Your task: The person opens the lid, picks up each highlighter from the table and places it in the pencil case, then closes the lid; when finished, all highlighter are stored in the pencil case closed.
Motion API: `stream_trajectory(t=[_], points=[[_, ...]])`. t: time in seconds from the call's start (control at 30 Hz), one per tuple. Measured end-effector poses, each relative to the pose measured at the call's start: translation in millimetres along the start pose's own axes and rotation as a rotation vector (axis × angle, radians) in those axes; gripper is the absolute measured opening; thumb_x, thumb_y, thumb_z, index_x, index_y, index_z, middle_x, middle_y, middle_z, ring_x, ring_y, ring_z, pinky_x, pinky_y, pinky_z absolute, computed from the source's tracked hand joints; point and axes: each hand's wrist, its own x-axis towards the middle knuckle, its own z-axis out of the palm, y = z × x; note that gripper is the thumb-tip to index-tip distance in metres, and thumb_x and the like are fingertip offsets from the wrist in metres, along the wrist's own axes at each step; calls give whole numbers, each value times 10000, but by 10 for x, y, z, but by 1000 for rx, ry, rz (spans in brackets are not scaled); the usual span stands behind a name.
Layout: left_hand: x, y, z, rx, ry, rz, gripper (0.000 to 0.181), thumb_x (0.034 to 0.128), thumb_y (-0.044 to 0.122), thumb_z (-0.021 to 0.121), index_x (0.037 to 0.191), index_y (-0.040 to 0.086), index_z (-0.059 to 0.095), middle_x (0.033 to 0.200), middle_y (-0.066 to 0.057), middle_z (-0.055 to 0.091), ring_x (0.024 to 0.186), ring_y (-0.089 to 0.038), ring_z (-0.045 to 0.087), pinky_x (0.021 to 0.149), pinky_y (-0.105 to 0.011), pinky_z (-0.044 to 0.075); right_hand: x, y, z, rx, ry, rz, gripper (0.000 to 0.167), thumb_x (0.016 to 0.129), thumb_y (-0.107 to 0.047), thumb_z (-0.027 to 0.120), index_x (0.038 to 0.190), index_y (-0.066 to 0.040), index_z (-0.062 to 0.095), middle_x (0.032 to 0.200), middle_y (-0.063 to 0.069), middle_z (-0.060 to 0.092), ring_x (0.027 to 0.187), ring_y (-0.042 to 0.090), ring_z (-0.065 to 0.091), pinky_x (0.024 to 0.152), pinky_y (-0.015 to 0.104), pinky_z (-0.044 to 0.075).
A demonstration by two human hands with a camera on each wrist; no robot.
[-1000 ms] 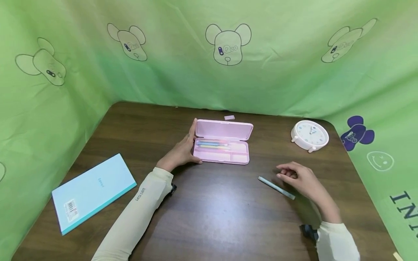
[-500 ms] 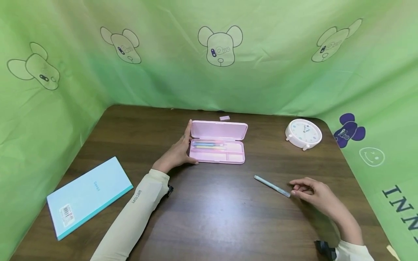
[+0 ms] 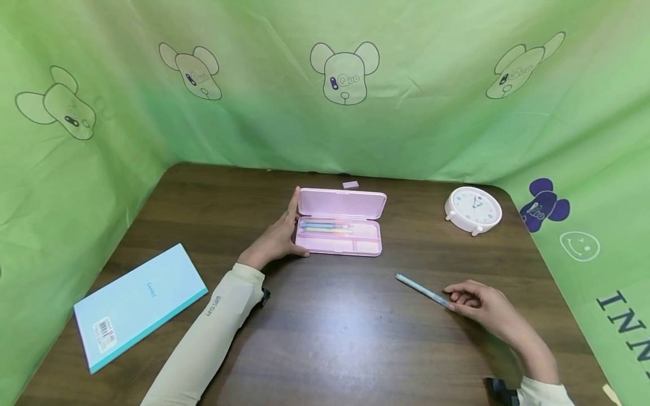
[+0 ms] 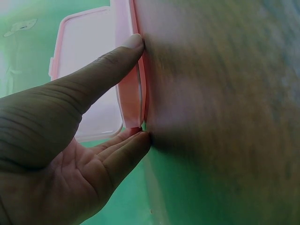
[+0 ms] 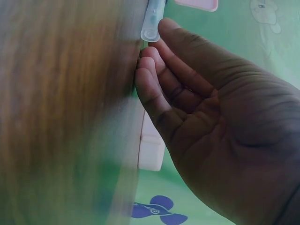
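Observation:
A pink pencil case (image 3: 368, 246) lies with its lid raised on the brown table, several pens (image 3: 325, 229) inside its back compartment. My left hand (image 3: 274, 239) holds the case by its left end. The left wrist view has the thumb (image 4: 126, 49) on the case's front edge and the fingers round at the back corner. Out on the table to the right is a light blue pen (image 3: 418, 287). My right hand (image 3: 484, 307) is at the pen's near end, fingers loosely bent. In the right wrist view the thumb tip (image 5: 171, 26) is beside the pen's clear end; a firm hold is not visible.
A light blue notebook (image 3: 139, 304) lies at the left. A white round clock (image 3: 473, 210) sits at the back right. Behind the case is a small pink eraser-like block (image 3: 350, 185). Green printed cloth (image 3: 274, 129) stands round the table's back and sides.
My right hand has come toward me and to the right, from above the pen to its near end. The left hand keeps its hold on the case; the pen lies where it was.

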Motion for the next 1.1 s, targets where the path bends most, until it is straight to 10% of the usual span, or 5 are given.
stream_trajectory(t=[0.63, 1.1], points=[[-20, -47, -32, -8, 13, 4, 1546, 818, 111, 982, 1693, 282, -280, 1577, -292, 447, 1370, -438, 538, 1121, -623, 453, 219, 132, -63, -96, 94, -26, 229, 858, 158, 809, 980, -36, 794, 879, -79, 668, 792, -59, 587, 677, 112, 499], [-2, -2, -11, 2, 8, 18, 1534, 806, 139, 996, 1705, 230, -243, 1609, -297, 431, 1398, -445, 534, 1125, -621, 455, 1080, -77, 49, -23, 150, -114, 154, 914, 134, 767, 1037, 44, 791, 963, 122, 706, 855, -63, 590, 772, 71, 486]])
